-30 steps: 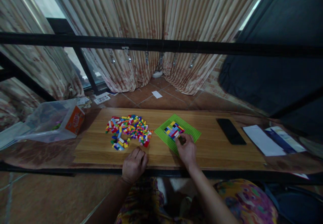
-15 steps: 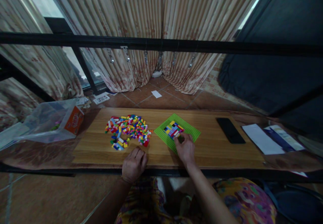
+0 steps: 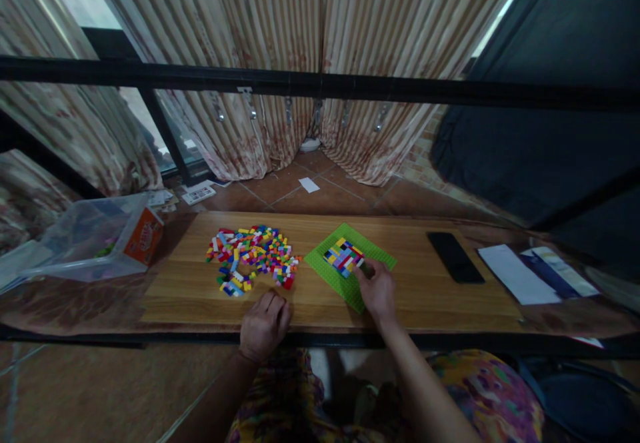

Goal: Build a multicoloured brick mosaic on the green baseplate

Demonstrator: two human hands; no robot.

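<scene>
On the wooden board lies a green baseplate [image 3: 325,266], turned cornerwise, with a patch of yellow, blue, red and white toy bricks [image 3: 343,256] on it. My right hand [image 3: 379,290] reaches over its right side, thumb and fingers closed in a pinch at the patch's right edge. A small white brick [image 3: 360,263] shows at those fingertips; whether it is pressed onto the plate I cannot tell. My left hand [image 3: 265,323] rests curled at the board's front edge, its palm side hidden. Just beyond it spreads a heap of loose colored bricks [image 3: 265,250].
A clear plastic box [image 3: 90,250] with an orange label stands left of the wooden board [image 3: 180,296]. To the right lie a black phone-like slab [image 3: 455,257] and white papers [image 3: 517,275]. A dark rail [image 3: 320,85] crosses beyond the table, before the curtains.
My right hand has shifted slightly right and back from the brick patch, uncovering more of its lower right part. My left hand stays curled in nearly the same place.
</scene>
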